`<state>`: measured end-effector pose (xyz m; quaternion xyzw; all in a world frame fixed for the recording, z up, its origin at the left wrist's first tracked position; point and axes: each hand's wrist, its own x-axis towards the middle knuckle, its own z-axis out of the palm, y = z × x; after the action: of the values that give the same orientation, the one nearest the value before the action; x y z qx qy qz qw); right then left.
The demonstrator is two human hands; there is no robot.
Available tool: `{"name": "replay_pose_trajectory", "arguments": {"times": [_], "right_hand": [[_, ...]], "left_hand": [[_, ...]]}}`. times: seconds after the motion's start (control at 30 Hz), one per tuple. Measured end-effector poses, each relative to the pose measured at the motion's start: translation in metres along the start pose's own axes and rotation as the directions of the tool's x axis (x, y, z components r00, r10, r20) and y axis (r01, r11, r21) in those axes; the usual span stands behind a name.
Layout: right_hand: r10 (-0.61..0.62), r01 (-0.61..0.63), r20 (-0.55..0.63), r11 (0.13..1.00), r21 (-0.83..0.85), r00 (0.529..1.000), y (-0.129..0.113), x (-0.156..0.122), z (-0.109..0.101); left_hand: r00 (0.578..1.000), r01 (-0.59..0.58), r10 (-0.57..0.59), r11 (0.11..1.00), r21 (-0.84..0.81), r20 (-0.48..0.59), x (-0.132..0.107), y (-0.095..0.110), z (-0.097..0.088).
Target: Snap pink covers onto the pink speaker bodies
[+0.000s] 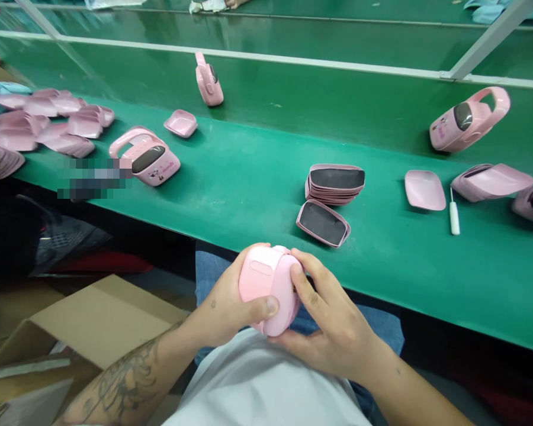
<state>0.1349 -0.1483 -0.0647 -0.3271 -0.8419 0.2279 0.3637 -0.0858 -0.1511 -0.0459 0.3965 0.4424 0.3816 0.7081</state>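
Note:
A pink plastic housing (266, 284) sits between both my hands, low over my lap at the near edge of the green belt (249, 177). My left hand (224, 305) wraps its left side, thumb laid across the front. My right hand (333, 325) grips the right side, with fingers pressed on the rim. Just beyond, on the belt, stands a stack of pink covers with dark windows (335, 183), and one more cover (323, 223) lies tilted in front of it.
Finished pink units with handles lie on the belt at left (146, 157), back (208, 80) and right (468, 121). Pink shells are heaped far left (48, 118). A small white tool (453, 216) lies by a pink tray (425, 189). A cardboard box (93, 319) stands at my lower left.

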Motion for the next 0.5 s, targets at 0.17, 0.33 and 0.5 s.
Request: {"name": "replay_pose_trajectory", "arguments": {"times": [0.17, 0.33, 0.5], "right_hand": [[-0.012, 0.012, -0.001, 1.0, 0.015, 1.0, 0.0002, -0.0006, 0.0007], [0.001, -0.001, 0.009, 1.0, 0.011, 1.0, 0.0013, -0.0016, 0.0018], [0.034, -0.034, 0.029, 0.999, -0.015, 0.999, 0.0011, -0.002, 0.0009]], "left_hand": [[1.0, -0.003, 0.004, 0.998, 0.07, -0.015, -0.0003, -0.0002, -0.001], [0.998, 0.02, -0.012, 0.991, 0.131, -0.061, 0.0008, -0.0006, -0.0014], [0.997, 0.006, 0.002, 0.994, 0.108, -0.075, 0.0038, -0.0043, 0.0014]]}}
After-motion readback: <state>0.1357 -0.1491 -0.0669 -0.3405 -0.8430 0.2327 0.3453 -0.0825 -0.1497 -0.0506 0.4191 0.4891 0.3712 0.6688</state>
